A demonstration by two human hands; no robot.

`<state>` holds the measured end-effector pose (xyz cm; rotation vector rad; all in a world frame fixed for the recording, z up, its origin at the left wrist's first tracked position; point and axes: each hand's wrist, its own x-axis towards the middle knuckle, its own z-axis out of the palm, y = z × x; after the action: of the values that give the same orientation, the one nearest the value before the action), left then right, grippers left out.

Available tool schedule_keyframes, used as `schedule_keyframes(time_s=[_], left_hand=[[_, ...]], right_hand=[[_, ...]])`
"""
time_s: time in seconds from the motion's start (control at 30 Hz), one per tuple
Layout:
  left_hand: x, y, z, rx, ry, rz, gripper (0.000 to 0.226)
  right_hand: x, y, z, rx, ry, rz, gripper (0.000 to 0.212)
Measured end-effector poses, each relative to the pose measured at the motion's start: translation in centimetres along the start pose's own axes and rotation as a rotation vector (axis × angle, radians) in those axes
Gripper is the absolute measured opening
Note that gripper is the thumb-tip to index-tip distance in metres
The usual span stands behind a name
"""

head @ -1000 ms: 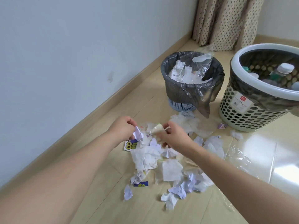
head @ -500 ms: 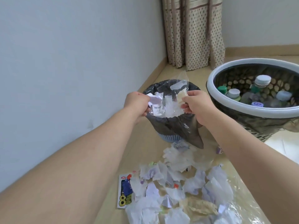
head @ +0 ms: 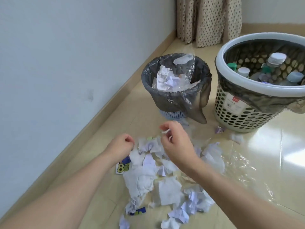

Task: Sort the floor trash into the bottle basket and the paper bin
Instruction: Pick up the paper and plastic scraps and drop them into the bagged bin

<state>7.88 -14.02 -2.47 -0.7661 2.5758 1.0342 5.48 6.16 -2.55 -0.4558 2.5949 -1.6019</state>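
Crumpled paper scraps lie in a pile on the floor in front of me. The paper bin, lined with a grey bag, stands behind the pile and holds paper and clear plastic. To its right is the white perforated bottle basket with several capped bottles inside. My left hand hovers at the pile's left edge with curled fingers; whether it holds paper is hidden. My right hand is above the pile's far side, fingers curled, pinching a tiny white scrap at its fingertips.
A printed card with a yellow "8" lies at the pile's left. Clear plastic film spreads over the floor on the right. A small purple wrapper sits by the basket's foot. The wall runs along the left, curtains hang behind.
Both hands have come down from over the paper bin to the floor pile. The papers that they held over the bin are no longer in them.
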Motion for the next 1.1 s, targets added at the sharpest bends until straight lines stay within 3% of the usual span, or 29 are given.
schedule_keyframes(time_s=[0.13, 0.27, 0.4, 0.53, 0.67, 0.77, 0.93, 1.0, 1.1], left_hand=[[-5.1, -7.0, 1.5, 0.302, -0.449, -0.209, 0.005], [-9.6, -11.0, 3.3, 0.345, -0.456, -0.32, 0.008], [-13.7, -13.8, 6.2, 0.346, -0.559, -0.333, 0.02], [-14.8, -15.3, 7.5, 0.508, -0.396, -0.224, 0.024], [-15.0, -15.3, 7.7, 0.471, -0.163, -0.204, 0.027], [-14.7, -15.7, 8.2, 0.475, -0.152, -0.169, 0.03], [-14.1, -17.4, 8.5, 0.512, -0.187, -0.198, 0.006], [-13.9, -17.7, 8.4, 0.508, -0.193, -0.194, 0.006], [-13.3, -17.6, 7.6, 0.475, -0.188, -0.2, 0.012]], right_hand=[[-6.9, 2.6, 4.8, -0.196, -0.409, -0.061, 0.027], [-12.6, 3.9, 7.1, -0.359, -0.738, -0.111, 0.026], [-16.3, 4.2, 8.0, -0.474, -0.905, -0.2, 0.025], [-18.5, 4.9, 8.2, -0.596, -1.034, -0.279, 0.032], [-21.0, 6.0, 8.7, -0.665, -1.101, -0.405, 0.04], [-22.2, 6.0, 9.4, -0.7, -1.115, -0.536, 0.047], [-22.4, 6.7, 9.8, -0.71, -1.167, -0.738, 0.041], [-22.5, 7.2, 10.1, -0.791, -1.246, -0.755, 0.035], [-22.2, 7.9, 10.8, -0.84, -1.198, -0.754, 0.033]])
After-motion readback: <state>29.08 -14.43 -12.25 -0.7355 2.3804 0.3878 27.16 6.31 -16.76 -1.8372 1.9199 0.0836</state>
